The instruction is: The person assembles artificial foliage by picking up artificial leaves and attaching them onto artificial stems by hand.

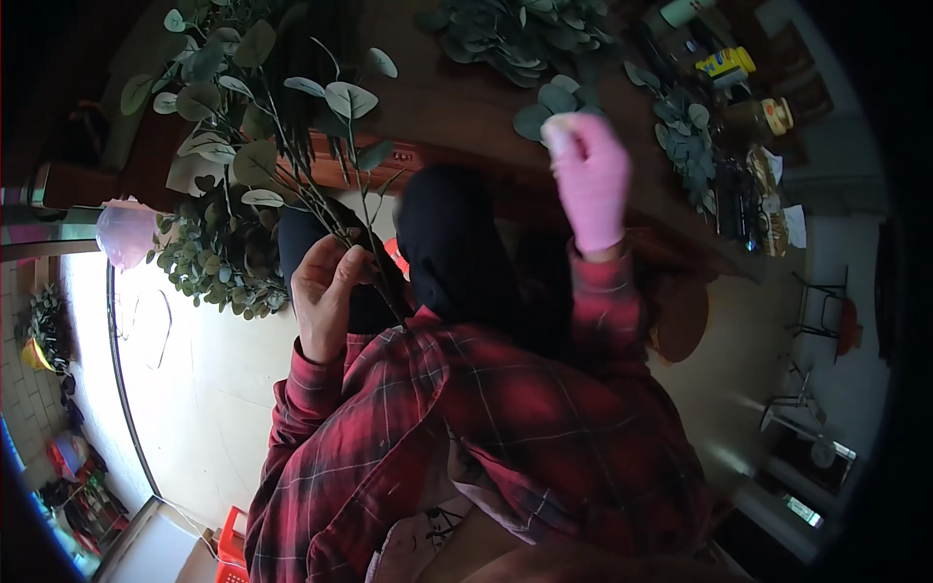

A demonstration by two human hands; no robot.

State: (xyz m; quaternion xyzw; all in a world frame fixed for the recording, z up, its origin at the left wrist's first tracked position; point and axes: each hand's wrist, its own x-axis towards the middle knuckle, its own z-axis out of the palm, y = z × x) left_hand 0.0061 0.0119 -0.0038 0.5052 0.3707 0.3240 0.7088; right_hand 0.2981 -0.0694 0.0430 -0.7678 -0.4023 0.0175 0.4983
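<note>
My left hand (335,287), bare, is closed around the stem of a leafy eucalyptus branch (282,146). The branch fans up and to the left, with round grey-green leaves, and its lower stem reaches down to my shirt. A pink glove covers my right hand (593,180), raised over the table with its fingers curled in and a little blurred. Just beyond its fingertips is a small sprig of round leaves (546,109). Whether the fingers grip that sprig or something else is hidden.
On the dark wooden table (428,107) lie a pile of leaf sprigs (525,39) and another bunch (685,136). Jars and packets, one a yellow-labelled container (727,63), line its right side. Leafy greenery (219,257) stands low at left, near a red basket (231,549).
</note>
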